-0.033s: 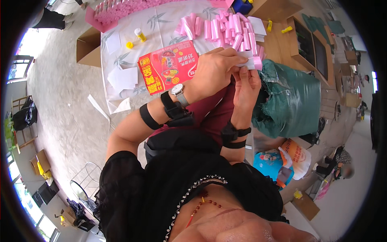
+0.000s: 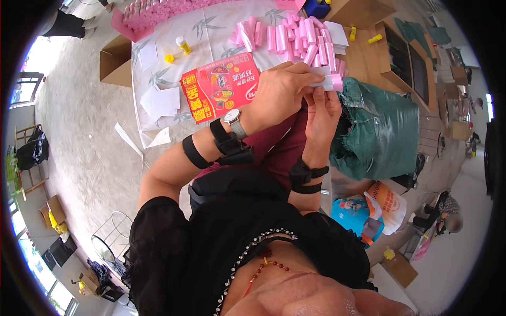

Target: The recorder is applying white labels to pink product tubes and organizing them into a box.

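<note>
No visible change against the preceding frame; work appears to be at the same step. Cloth-covered worktop (image 2: 211, 48) ahead of the hands; green sack (image 2: 387, 126) right of the right hand (image 2: 322, 105); red printed carton panel (image 2: 219, 87) left of the left hand (image 2: 287, 89); heap of pink rolls (image 2: 271, 39) just beyond both. Left: palm down, angled inward. Right: fingers upward. Both grip one pink-ended roll (image 2: 337, 82), white paper slip (image 2: 324, 83) against it, at the fingertips.
</note>
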A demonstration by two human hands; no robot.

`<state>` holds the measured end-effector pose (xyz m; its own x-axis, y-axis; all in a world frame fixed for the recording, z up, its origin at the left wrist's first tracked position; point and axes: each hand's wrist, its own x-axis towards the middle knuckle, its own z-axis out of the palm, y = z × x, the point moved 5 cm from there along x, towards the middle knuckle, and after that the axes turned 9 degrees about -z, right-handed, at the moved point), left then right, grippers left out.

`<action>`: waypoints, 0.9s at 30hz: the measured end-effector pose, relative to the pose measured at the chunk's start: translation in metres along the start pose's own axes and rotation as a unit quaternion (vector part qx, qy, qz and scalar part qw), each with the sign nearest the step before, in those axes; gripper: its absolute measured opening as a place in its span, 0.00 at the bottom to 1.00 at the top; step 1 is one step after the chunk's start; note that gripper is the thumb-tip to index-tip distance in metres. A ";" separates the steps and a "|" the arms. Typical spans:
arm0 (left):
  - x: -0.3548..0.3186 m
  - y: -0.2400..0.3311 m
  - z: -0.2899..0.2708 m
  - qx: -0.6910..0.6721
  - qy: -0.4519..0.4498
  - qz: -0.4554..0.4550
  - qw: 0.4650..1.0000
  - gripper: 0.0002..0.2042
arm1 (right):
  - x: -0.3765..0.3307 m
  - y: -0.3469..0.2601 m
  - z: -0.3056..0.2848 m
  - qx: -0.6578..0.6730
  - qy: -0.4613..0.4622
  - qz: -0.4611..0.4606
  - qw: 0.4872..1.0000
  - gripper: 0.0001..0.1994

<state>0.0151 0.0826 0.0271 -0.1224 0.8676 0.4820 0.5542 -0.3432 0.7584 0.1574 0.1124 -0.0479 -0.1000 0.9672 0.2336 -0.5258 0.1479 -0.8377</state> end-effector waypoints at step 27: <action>-0.006 -0.039 0.014 -0.045 -0.036 -0.104 0.993 0.18 | 0.006 0.024 -0.012 -0.042 0.007 0.037 0.998 0.13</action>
<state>0.0051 0.0958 -0.0117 -0.1657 0.9457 0.2797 0.4474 -0.1807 0.8759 0.1546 0.1246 -0.0723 -0.1247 0.9787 0.1631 -0.4444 0.0918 -0.8911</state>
